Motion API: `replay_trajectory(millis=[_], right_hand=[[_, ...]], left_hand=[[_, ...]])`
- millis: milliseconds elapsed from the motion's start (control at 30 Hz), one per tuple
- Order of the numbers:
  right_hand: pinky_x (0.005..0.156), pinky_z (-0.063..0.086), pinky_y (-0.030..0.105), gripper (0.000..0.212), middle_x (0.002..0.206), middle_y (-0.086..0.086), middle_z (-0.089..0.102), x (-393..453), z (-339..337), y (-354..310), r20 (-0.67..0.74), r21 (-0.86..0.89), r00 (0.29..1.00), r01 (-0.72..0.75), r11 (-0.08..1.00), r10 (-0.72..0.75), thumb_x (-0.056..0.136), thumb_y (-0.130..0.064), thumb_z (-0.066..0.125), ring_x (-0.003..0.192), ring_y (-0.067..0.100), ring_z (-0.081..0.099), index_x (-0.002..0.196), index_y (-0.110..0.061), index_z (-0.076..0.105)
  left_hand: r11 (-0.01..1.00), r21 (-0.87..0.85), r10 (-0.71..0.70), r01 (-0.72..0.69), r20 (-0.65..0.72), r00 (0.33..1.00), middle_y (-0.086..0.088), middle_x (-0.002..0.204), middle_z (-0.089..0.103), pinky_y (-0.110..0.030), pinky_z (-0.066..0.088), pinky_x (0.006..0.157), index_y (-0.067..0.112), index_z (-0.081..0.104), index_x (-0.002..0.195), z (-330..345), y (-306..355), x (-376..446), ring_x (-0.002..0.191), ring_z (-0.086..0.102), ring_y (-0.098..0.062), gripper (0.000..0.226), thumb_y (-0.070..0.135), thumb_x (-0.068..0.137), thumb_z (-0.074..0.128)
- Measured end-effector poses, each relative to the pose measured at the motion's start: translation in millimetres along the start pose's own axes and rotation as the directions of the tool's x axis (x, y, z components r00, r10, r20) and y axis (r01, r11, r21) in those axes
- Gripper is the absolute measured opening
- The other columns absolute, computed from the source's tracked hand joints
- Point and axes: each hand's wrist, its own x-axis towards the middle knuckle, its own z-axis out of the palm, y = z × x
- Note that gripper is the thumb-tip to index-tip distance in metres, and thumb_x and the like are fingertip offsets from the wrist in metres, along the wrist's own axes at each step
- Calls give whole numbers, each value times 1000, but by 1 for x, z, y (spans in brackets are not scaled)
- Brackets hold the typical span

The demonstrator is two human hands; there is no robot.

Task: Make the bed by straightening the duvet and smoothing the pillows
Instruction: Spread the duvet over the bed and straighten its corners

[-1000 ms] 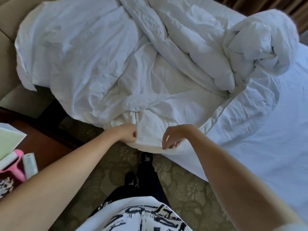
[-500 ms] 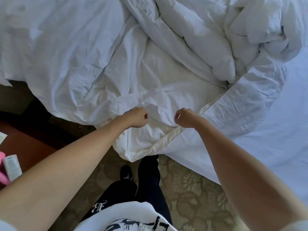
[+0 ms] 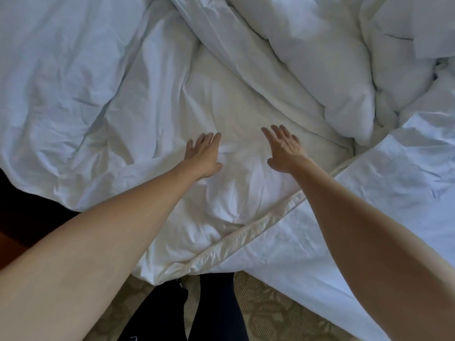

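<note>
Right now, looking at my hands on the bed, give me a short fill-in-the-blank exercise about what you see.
1. Both hands, the left hand and the right hand, have their fingers ____.
2. The duvet is the colour ____.
3. The duvet's shiny edge runs under the ____ forearm.
4. The floor beside the bed is covered with patterned ____.

Missing words: open, white, right, carpet

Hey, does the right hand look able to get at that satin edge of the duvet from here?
Probably yes: the right hand is open, holding nothing, and the satin edge lies uncovered just below its forearm.
</note>
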Motion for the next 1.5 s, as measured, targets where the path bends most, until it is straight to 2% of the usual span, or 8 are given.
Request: replay_trajectory(millis=[100, 200, 367, 533, 867, 1133, 1367, 1500], right_hand=[[123, 6, 46, 96, 163, 4, 18, 26, 7, 1, 23, 2, 1000, 7, 1000, -7, 85, -24, 70, 152, 24, 11, 157, -26, 7], [119, 18, 47, 70, 141, 8, 52, 27, 16, -10, 121, -26, 992, 26, 999, -22, 89, -31, 64, 131, 27, 48, 149, -23, 30], [100, 45, 39, 73, 134, 10, 57, -7, 31, -11, 357, -65, 934, 9, 998, 14, 79, -64, 65, 122, 32, 55, 132, -15, 54], [116, 21, 52, 96, 147, 3, 47, -62, 42, 23, 477, -381, 857, 1, 924, 196, 70, -82, 53, 138, 29, 41, 144, -22, 44], [94, 42, 33, 76, 133, 10, 60, -216, 70, 37, 403, -190, 907, -51, 981, 125, 82, -73, 50, 121, 27, 57, 129, -14, 58], [99, 36, 32, 66, 136, 5, 54, -362, 119, 15, 375, 289, 927, -81, 954, -35, 89, -62, 55, 119, 23, 51, 132, -11, 52], [119, 21, 40, 82, 140, 1, 51, -407, 117, 50, 287, -497, 939, 315, 808, -190, 75, -63, 70, 133, 21, 44, 141, -20, 46], [103, 43, 37, 53, 128, 5, 61, -408, 85, 74, 146, -520, 973, 228, 824, -177, 85, -47, 68, 122, 26, 56, 129, -19, 56]], left_hand=[[995, -97, -26, 26, 4, 1000, -9, 123, 59, -39, 40, 94, 14, 50, 133, 2, -1, 11, 115, 55, -33, 35, 20, 99, 44], [951, -310, 31, 13, 135, 990, -6, 78, 54, -33, 36, 62, 7, 54, 91, 10, -6, 1, 76, 53, -31, 26, 22, 105, 36], [952, -306, 56, 21, 240, 969, -7, 78, 52, -31, 35, 60, 18, 48, 83, 21, -11, -29, 67, 52, -21, 29, 33, 105, 37], [989, -147, 60, -6, 367, 928, -15, 93, 58, -32, 34, 69, 13, 56, 92, 65, 1, -64, 91, 57, -36, 31, 38, 103, 41], [931, -305, 283, -201, 254, 925, 8, 159, 25, -43, 27, 117, 42, 21, 151, 156, 100, -176, 145, 26, -20, 111, 96, 57, 47], [967, -10, 255, -255, -54, 966, -11, 136, 53, -38, 37, 102, 29, 38, 140, 221, 161, -287, 125, 51, -32, 57, 31, 87, 60], [968, 162, 190, -194, 42, 981, -9, 118, 62, -38, 46, 97, 28, 49, 139, 201, 167, -353, 113, 57, -31, 55, 11, 86, 51], [990, 52, 123, -127, 87, 989, -2, 93, 60, -41, 50, 86, 22, 60, 107, 174, 178, -361, 93, 58, -27, 23, 13, 87, 54]])
